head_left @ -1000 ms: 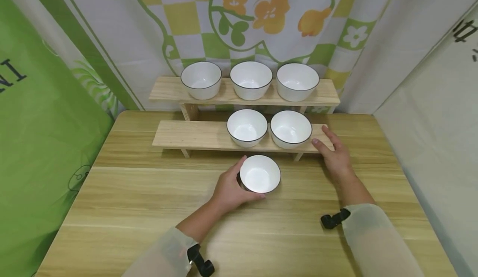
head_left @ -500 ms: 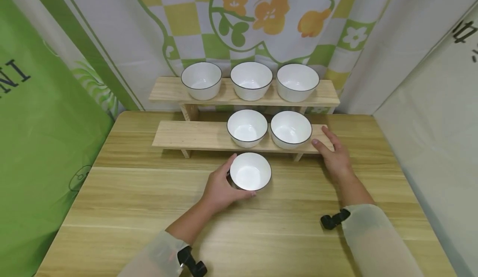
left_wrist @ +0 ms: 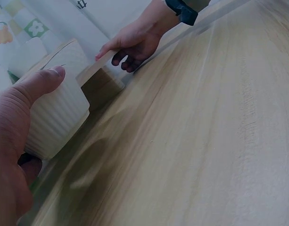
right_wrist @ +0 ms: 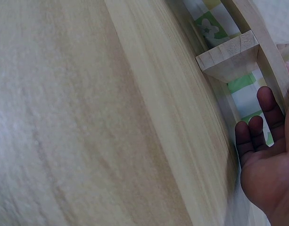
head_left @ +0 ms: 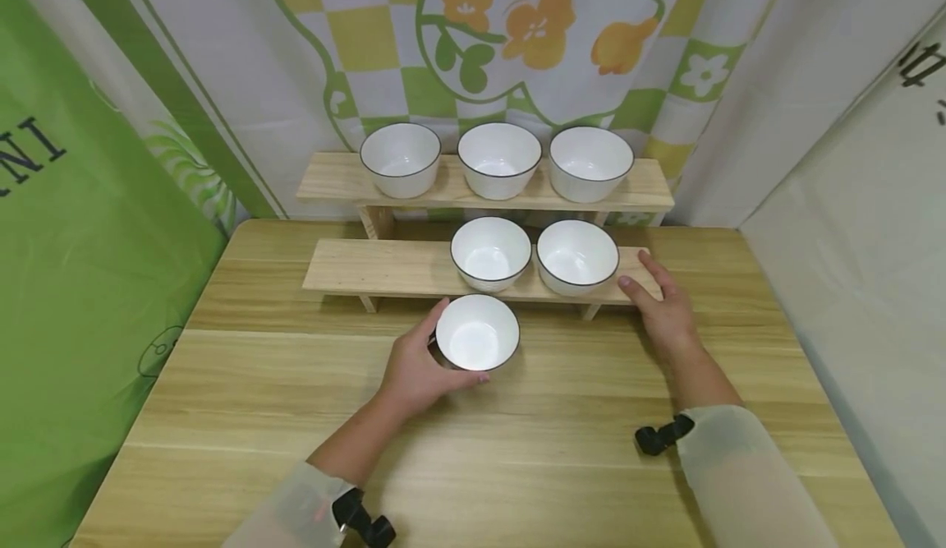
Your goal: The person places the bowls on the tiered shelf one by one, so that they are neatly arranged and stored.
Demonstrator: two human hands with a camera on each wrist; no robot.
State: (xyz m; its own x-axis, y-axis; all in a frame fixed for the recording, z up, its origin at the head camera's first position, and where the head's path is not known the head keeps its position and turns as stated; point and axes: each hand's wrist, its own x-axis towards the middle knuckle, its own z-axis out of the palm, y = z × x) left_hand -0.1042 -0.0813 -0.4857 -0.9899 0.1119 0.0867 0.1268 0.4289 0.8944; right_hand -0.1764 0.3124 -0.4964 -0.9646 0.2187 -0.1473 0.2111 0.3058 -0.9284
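Note:
In the head view my left hand grips a white bowl with a dark rim, thumb on its near side and fingers around the left and far side. The left wrist view shows this bowl's ribbed wall raised over the table, its shadow below. Just behind it, two like bowls, a left one and a right one, stand on the lower wooden shelf. My right hand holds that shelf's right end between thumb and index finger; its other fingers hang loosely curled below the board.
Three more white bowls line the upper shelf behind. Both shelves stand at the back of a wood-grain table. A patterned curtain hangs behind, with a green cloth at the left.
My left hand has carried the bowl leftward and slightly away from me, toward the lower shelf's front edge. The right hand stays at the shelf's end, and the other bowls have not moved.

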